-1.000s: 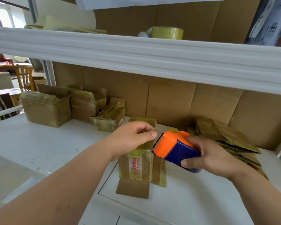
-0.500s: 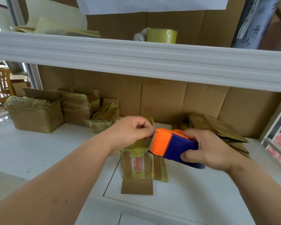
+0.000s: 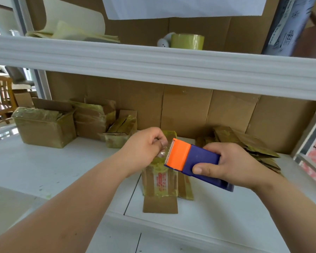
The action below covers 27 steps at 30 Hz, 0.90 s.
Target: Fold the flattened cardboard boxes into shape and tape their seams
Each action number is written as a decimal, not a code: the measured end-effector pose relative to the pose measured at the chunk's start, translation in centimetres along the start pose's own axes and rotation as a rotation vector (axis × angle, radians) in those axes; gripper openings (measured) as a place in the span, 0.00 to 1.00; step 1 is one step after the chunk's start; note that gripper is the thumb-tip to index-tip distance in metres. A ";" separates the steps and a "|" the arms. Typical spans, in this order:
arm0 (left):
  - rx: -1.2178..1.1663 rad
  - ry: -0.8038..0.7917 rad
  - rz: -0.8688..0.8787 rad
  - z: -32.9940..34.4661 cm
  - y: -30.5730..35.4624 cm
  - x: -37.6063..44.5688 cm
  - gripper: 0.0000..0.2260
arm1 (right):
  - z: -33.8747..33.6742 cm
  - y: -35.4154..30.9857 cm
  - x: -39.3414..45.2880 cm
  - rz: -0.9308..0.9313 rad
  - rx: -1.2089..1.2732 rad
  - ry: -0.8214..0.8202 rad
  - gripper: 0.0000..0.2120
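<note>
While the right hand wraps its fingers and thumb round the blue body of the tape dispenser, the left hand pinches what looks like the clear free end of tape at the orange toothed edge. Both are held above the white shelf, directly over 1 flattened cardboard box that lies flat with a bare flap toward the viewer.

Handling assessment: that box appears light and thin, stiff across its panels but ready to bend at the creases. Its face is covered in glossy yellowish tape, so it is likely slick; the bare flap or the side edges should give a surer hold. Tape is flimsy and may stick to itself if left slack. The serrated edge warrants care near fingertips.

More flattened boxes lie stacked at the back right, near the cardboard backing. 3 folded boxes stand at the back left.

Limits of view: the left fingertips are partly hidden behind the dispenser, and the tape is nearly invisible, so the grip is a judgement. Whether the roll is inside the dispenser cannot be seen. Red print on the box is unreadable.
</note>
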State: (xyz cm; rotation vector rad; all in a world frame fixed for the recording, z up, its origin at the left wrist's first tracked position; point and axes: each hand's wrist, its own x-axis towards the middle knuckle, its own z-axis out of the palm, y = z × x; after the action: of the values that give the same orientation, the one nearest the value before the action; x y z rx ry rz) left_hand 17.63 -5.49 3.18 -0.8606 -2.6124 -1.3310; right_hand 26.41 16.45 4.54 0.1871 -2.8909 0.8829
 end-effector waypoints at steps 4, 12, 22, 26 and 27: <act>-0.042 0.034 -0.035 -1.5 -0.7 -0.5 0.08 | -0.4 -0.4 0.3 -0.010 -0.013 -0.041 0.20; -0.248 0.206 -0.288 -6.3 -6.7 -1.4 0.08 | -2.1 4.3 0.0 0.178 -0.083 -0.046 0.36; -0.453 0.195 -0.536 -2.9 -9.2 -0.2 0.07 | -3.0 5.2 1.8 0.337 -0.144 -0.068 0.28; -0.517 0.186 -0.589 -2.6 -9.3 0.5 0.05 | -3.2 5.2 2.6 0.339 -0.187 -0.065 0.32; -0.534 0.183 -0.605 -2.5 -9.4 0.5 0.06 | -3.2 5.3 2.8 0.343 -0.188 -0.068 0.32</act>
State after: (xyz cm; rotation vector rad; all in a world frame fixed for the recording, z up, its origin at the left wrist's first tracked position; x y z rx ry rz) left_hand 11.91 -11.49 -1.85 0.0700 -2.4876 -2.1865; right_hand 23.10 22.38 4.73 -0.3094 -3.1005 0.6492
